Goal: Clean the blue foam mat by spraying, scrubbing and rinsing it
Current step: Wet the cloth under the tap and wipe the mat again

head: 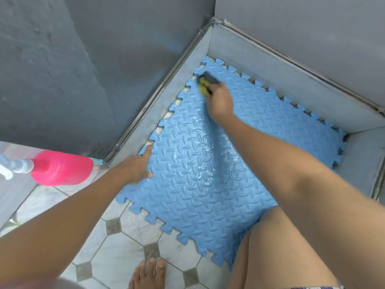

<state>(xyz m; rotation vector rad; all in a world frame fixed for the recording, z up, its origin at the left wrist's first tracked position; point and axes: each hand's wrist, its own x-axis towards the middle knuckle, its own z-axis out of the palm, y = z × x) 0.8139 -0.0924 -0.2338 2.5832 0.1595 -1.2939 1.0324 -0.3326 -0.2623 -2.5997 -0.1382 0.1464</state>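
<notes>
Fingers (pixel 216 88) of right hand (pixel 221 101) clenched on sponge (pixel 205 85) scrubbing far corner of wet blue foam mat (pixel 208 163), left hand (pixel 135 165) flat, released, pinning edge; spraying looks done, rinse pending.

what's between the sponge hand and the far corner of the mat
Nothing visible. The right hand already presses the yellow sponge onto the blue foam mat beside its far corner, by the grey ledge. The left hand rests flat on the mat's near-left edge.

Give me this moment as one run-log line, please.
stage: scrubbing | right hand: sponge on blue foam mat far corner | left hand: pressing mat edge | spray bottle: on floor
</notes>
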